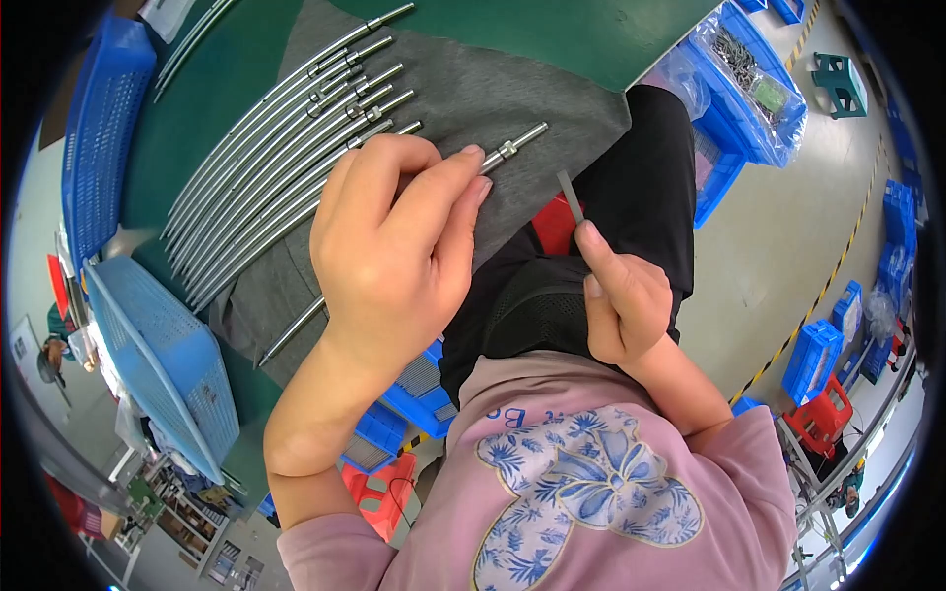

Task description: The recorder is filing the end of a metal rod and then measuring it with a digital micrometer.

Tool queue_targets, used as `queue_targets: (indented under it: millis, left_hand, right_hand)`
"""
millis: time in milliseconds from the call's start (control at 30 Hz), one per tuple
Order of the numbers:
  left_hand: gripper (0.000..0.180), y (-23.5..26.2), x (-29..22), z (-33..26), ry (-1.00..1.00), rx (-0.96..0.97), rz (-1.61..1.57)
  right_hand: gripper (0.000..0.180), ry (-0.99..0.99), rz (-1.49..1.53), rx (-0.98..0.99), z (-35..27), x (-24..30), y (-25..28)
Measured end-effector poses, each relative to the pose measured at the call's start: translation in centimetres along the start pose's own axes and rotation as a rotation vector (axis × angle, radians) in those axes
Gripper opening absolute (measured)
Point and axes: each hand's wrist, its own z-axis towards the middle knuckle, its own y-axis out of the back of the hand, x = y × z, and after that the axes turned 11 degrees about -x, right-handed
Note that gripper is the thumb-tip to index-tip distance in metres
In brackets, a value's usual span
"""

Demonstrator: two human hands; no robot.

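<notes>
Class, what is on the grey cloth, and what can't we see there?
Slim metal rods lie partly on the grey cloth; a separate rod, held by the left hand, crosses it. The hand hides that rod's middle and cloth beneath.

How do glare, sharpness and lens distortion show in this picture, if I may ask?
In the head view, the fisheye lens stretches the basket near the left rim and leaves the corners black; in the same head view, bright glints run along the rods, while the left hand and right hand look fairly sharp.
</notes>
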Motion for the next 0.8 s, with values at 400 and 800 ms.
queue_targets:
  millis: [400, 800]
  left_hand:
    - [0.021, -0.1, -0.6, -0.2, 0.069, 0.006, -0.128]
    - [0.016, -0.6, -0.8, -0.4, 0.175, -0.007, -0.239]
  right_hand:
    - [0.059, -0.017, -0.071, 0.055, 0.8, 1.2, 0.3]
    - [0.066, -0.016, -0.220, 0.157, 2.6, 2.0, 0.0]
